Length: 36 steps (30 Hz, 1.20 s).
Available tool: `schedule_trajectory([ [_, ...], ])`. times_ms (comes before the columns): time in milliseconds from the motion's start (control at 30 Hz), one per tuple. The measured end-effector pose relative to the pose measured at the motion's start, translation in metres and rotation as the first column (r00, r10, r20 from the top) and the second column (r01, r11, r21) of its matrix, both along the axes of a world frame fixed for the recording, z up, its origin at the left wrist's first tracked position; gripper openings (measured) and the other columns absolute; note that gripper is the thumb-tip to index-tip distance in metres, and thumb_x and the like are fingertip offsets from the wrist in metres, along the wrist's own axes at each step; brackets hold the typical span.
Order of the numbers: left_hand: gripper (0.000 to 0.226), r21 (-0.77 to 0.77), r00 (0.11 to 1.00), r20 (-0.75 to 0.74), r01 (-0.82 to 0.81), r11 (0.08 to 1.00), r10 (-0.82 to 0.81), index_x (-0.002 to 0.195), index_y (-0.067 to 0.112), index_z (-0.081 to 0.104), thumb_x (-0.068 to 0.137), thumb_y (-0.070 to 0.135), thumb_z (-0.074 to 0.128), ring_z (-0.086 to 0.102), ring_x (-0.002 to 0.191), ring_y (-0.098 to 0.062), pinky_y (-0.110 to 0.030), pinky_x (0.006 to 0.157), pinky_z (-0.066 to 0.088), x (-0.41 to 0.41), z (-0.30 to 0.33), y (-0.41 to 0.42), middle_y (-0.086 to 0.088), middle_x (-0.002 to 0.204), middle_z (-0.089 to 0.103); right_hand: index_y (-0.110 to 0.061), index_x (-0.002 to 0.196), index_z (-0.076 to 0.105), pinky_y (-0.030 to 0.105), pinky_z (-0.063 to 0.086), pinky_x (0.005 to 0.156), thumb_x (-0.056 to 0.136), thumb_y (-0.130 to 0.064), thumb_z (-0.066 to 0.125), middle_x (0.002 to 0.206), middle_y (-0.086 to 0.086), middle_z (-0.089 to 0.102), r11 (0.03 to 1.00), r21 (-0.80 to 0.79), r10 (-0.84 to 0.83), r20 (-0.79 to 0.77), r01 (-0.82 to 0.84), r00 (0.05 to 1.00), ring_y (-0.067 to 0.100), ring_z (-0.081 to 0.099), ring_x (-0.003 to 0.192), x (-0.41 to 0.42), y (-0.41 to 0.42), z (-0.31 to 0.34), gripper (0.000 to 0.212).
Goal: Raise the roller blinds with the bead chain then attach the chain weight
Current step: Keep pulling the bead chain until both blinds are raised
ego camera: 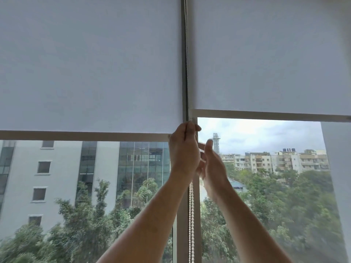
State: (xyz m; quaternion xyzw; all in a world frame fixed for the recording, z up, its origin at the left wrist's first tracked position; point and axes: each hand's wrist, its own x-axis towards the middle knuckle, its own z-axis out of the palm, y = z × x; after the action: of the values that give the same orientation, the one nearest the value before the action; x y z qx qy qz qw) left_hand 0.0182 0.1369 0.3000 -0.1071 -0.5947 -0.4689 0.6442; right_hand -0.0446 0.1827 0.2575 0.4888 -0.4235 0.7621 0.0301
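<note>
Between two blinds (91, 73), left hand (185, 150) fingers pinch bead chain (191, 215); right hand (213, 168) fingers spread.

Two bare forearms enter from the lower edge of the view, each ending in a bare hand: left hand (183, 149), right hand (212, 166). No sleeve, glove, watch or ring is visible on either. Fingernails are short and unpainted.
</note>
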Motion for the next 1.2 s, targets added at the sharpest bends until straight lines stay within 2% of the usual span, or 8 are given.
schedule_trajectory([
  [100,0.035,-0.025,1.0,-0.006,0.022,0.999,-0.022,0.075,0.023,0.067,0.103,0.023,0.047,0.054,0.054,-0.007,-0.025,0.05,0.044,-0.005,-0.031,0.002,0.002,0.06,0.064,-0.012,0.102,0.069,0.025,0.054,0.057,0.093,-0.052,0.045,0.074,0.005,0.072,0.993,-0.101,0.058,0.023,-0.056,0.998,0.017,0.067,0.066,0.012,0.014,0.05,0.048],
  [200,0.033,-0.039,1.0,0.01,0.007,0.999,-0.007,0.076,0.021,0.065,0.103,0.022,0.047,0.036,0.05,-0.006,-0.023,0.046,0.028,-0.014,-0.067,0.001,0.009,0.052,0.045,-0.006,0.108,0.062,0.027,0.049,0.048,0.105,-0.037,0.042,0.066,0.004,0.064,0.995,-0.061,0.08,-0.025,-0.081,0.996,0.016,0.06,0.054,0.024,0.022,0.091,0.037],
  [333,0.034,-0.072,0.998,0.057,0.045,0.996,-0.041,0.077,0.024,0.066,0.103,0.013,0.048,0.032,0.046,-0.003,-0.016,0.043,0.025,-0.016,-0.092,-0.001,0.011,0.049,0.045,-0.014,0.089,0.061,0.02,0.023,0.037,0.108,-0.021,0.038,0.054,-0.007,0.042,0.994,0.01,-0.111,-0.033,0.111,0.993,0.008,0.031,0.042,0.032,0.008,0.1,0.031],
  [500,0.037,-0.084,0.972,0.16,0.185,0.979,-0.17,0.076,0.017,0.07,0.104,0.018,0.046,0.032,0.044,-0.007,-0.018,0.042,0.027,-0.009,-0.083,-0.019,0.008,0.048,0.04,-0.021,0.072,0.054,0.021,0.027,0.042,0.106,-0.018,0.041,0.049,-0.014,0.043,0.898,-0.172,-0.434,-0.19,0.405,0.881,0.002,0.033,0.042,0.031,0.002,0.087,0.037],
  [600,0.042,-0.017,0.98,0.157,0.127,0.992,-0.122,0.077,0.016,0.068,0.106,0.025,0.039,0.053,0.053,-0.013,-0.023,0.051,0.046,-0.004,-0.062,-0.033,-0.001,0.058,0.061,-0.023,0.07,0.052,0.017,0.029,0.044,0.106,-0.018,0.042,0.048,-0.013,0.046,0.831,-0.219,-0.554,-0.243,0.511,0.796,0.002,0.038,0.042,0.03,-0.001,0.07,0.038],
  [733,0.041,0.03,0.975,0.151,0.161,0.987,-0.163,0.101,0.004,0.068,0.105,0.033,0.039,0.066,0.08,-0.022,-0.032,0.071,0.056,0.007,-0.011,-0.037,-0.019,0.092,0.071,-0.028,0.076,0.057,0.01,0.041,0.049,0.106,-0.013,0.042,0.061,-0.021,0.062,0.866,-0.188,-0.499,-0.271,0.463,0.823,-0.004,0.054,0.053,0.029,-0.016,0.024,0.037],
  [967,0.032,0.0,0.953,0.18,0.247,0.969,-0.243,0.088,0.013,0.065,0.105,0.032,0.046,0.045,0.04,-0.011,-0.02,0.036,0.035,0.012,0.055,-0.014,0.004,0.053,0.055,-0.022,0.07,0.05,0.018,0.027,0.05,0.105,-0.013,0.042,0.059,-0.013,0.046,0.882,-0.21,-0.467,-0.282,0.421,0.838,0.005,0.036,0.054,0.019,-0.03,-0.027,0.037],
  [1200,0.038,-0.044,0.996,0.028,-0.083,0.996,0.084,0.071,0.023,0.067,0.103,0.022,0.047,0.039,0.041,-0.005,-0.027,0.049,0.029,0.006,0.052,-0.005,0.015,0.037,0.046,-0.027,0.079,0.065,0.029,0.038,0.045,0.101,-0.048,0.045,0.059,0.006,0.052,0.985,0.002,-0.167,-0.194,0.171,0.967,0.018,0.042,0.046,0.0,-0.011,-0.01,0.036],
])
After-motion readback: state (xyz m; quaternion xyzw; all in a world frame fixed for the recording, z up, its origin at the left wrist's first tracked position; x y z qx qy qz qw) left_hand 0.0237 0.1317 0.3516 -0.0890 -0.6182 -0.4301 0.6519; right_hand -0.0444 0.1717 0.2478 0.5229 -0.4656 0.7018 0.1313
